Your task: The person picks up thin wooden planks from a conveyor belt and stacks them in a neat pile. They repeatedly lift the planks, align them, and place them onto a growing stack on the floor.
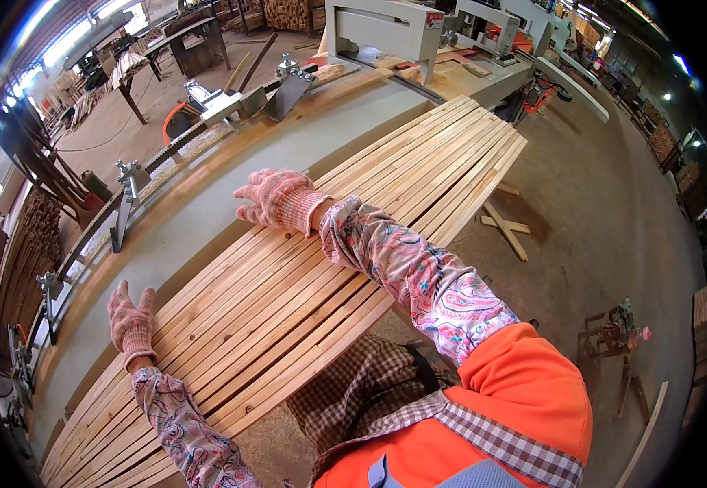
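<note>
My left hand (131,322), in a pink knitted glove, is at the far edge of a row of long pale wooden strips (313,281). Its fingers stretch up and apart, with nothing in them. Farther right, my right hand (278,200) wears a matching glove and reaches over the strips' far edge. Those fingers point left, spread, and appear to hold nothing; whether they touch the strips cannot be told. The strips lie side by side, with narrow dark gaps between some. Just beyond them runs the smooth grey bed (231,192) of a long woodworking machine.
Metal clamps (128,183) line a rail along the bed's far side. A pale machine frame (386,31) rises at the back. Wooden pieces (506,228) stand under the strips' right end. A small metal stand (613,329) is on the right floor, near a long wooden stick (644,433).
</note>
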Available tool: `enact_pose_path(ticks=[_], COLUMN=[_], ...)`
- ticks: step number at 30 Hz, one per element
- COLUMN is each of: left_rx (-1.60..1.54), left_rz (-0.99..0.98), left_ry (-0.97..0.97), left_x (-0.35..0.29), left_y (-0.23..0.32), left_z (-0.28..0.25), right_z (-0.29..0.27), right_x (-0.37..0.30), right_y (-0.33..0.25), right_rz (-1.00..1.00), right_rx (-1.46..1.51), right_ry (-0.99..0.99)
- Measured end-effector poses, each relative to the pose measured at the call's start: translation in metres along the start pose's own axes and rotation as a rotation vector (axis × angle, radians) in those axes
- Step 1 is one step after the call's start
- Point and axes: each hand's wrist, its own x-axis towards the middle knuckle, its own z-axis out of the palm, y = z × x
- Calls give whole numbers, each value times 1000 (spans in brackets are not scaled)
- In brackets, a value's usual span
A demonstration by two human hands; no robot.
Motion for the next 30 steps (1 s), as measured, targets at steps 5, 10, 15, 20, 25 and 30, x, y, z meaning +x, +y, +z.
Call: enact_pose_path(ticks=[5,10,15,20,25,30], left_rx=[3,-24,-53,53,41,33], left_rz=[14,16,22,135,192,160], left_ry=[13,-18,-207,-192,-176,-185], left_x=[5,8,4,26,29,32], left_y=[-4,-12,-1,-31,-38,-37], left_z=[6,10,-3,29,39,37], right_z=[5,10,6,7,7,6], right_x=[0,4,1,3,5,3], right_y=[5,5,6,4,4,4], right_rz=[-49,-42,-18,-23,-18,-18], right_rx=[-8,-44,-20,8,-4,-2], right_ry=[100,108,77,62,34,50])
